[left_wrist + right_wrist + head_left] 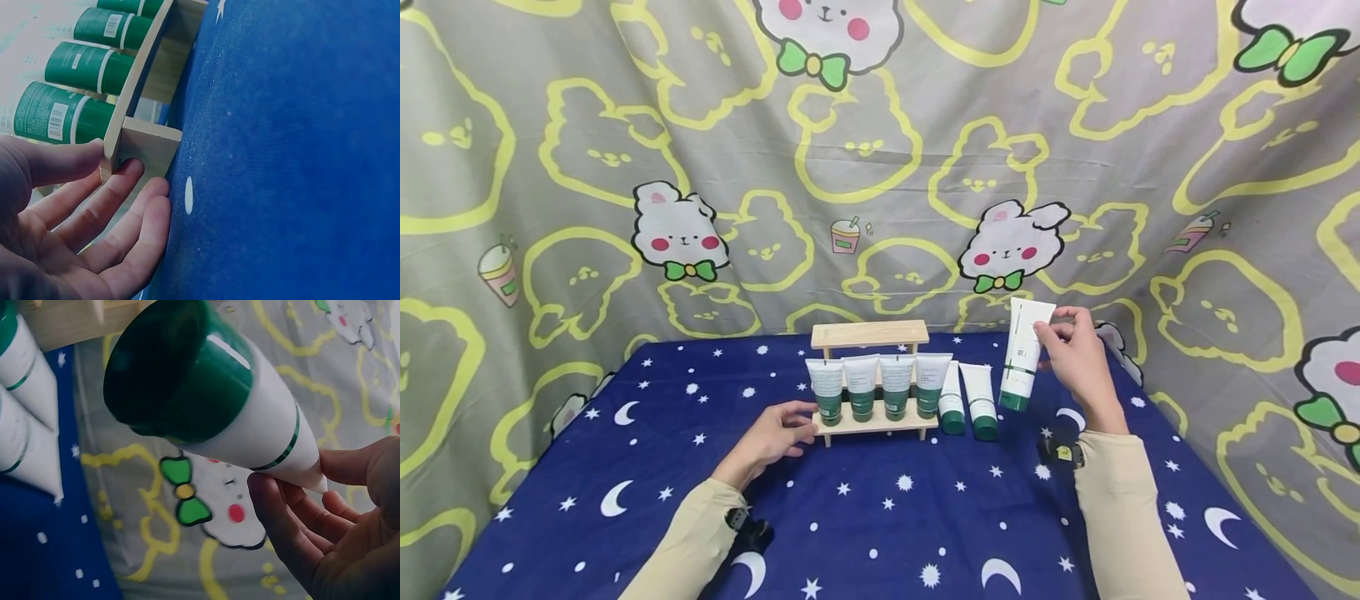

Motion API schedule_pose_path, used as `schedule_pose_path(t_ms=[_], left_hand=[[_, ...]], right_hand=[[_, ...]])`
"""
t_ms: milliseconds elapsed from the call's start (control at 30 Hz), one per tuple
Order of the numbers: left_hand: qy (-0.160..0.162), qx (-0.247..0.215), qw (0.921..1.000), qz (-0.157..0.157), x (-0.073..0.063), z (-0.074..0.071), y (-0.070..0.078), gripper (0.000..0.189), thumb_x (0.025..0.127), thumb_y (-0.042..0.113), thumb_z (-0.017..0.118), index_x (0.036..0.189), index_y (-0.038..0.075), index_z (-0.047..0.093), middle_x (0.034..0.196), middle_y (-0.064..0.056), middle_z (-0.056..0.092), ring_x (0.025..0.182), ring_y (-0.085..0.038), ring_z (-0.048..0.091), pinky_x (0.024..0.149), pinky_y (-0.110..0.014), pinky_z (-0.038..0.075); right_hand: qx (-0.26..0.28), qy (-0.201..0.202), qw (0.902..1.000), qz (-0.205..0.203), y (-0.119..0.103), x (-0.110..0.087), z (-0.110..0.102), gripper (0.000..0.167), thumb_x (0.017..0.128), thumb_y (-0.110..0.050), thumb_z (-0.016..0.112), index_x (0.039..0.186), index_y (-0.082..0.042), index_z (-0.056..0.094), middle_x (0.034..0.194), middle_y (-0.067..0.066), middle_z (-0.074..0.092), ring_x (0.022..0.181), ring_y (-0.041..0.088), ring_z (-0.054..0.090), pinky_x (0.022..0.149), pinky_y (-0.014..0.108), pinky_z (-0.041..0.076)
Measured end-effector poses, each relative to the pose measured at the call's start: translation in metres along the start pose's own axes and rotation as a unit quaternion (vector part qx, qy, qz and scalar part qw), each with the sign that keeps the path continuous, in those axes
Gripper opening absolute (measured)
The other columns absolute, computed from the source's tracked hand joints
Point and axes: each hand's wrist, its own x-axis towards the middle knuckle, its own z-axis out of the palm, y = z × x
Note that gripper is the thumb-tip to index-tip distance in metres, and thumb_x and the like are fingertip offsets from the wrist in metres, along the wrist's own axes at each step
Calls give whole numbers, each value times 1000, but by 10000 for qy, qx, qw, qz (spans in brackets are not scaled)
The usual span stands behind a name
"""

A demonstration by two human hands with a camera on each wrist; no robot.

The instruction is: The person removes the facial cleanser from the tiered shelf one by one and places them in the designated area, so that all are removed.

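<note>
My right hand (pixel 1078 358) pinches a white squeeze tube (pixel 1022 350) by its flat end, with the green cap pointing down. In the right wrist view the cap (pixel 181 369) looms close to the camera. My left hand (pixel 775 433) holds the left end of a two-tier wooden rack (pixel 880 423). Its thumb (pixel 69 164) lies at the board's edge, the fingers beneath. Several green-and-clear tubes stand cap-down in a row on the lower tier, among them the leftmost tube (pixel 828 392). Two white tubes with green caps, one nearer the rack (pixel 951 400) and another (pixel 979 400), are right of it.
The rack's upper tier (pixel 870 334) rises behind the row of tubes. A dark blue cloth (pixel 865 517) with moons and stars covers the table. Behind and at the sides hangs a grey curtain (pixel 865 108) with cartoon figures. Each wrist wears a dark strap.
</note>
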Motion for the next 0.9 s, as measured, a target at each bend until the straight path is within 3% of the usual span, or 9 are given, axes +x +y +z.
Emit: schedule_pose_path(t_ms=[233, 467, 600, 900], left_hand=[[6, -44, 10000, -5, 1, 0, 1, 41, 94, 0, 68, 134, -2, 62, 105, -16, 74, 90, -27, 73, 73, -43, 62], [22, -47, 10000, -27, 0, -1, -1, 42, 94, 0, 69, 135, -2, 61, 106, -16, 74, 90, -26, 73, 73, -43, 62], [13, -41, 10000, -14, 1, -1, -1, 41, 94, 0, 69, 135, -2, 61, 106, -16, 74, 89, -27, 73, 73, -43, 62], [-5, 29, 10000, 59, 0, 0, -2, 40, 96, 2, 66, 136, -3, 60, 105, -15, 74, 89, -26, 73, 72, -43, 62]], right_hand=[[-135, -191, 9993, 279, 23, 7, 6, 54, 108, -31, 50, 144, 3, 31, 126, 33, 63, 98, 36, 65, 63, 31, 61], [-137, -450, 9975, 528, 41, 12, 12, 52, 109, -28, 49, 144, 5, 29, 124, 34, 61, 95, 32, 66, 69, 39, 63], [-129, -597, 9952, 768, 55, 13, 16, 52, 109, -27, 48, 144, 5, 28, 127, 35, 57, 101, 36, 64, 74, 44, 63], [-291, -892, 9857, 1402, 79, 13, 27, 54, 108, -26, 48, 148, 4, 27, 133, 35, 49, 109, 42, 61, 77, 45, 63]])
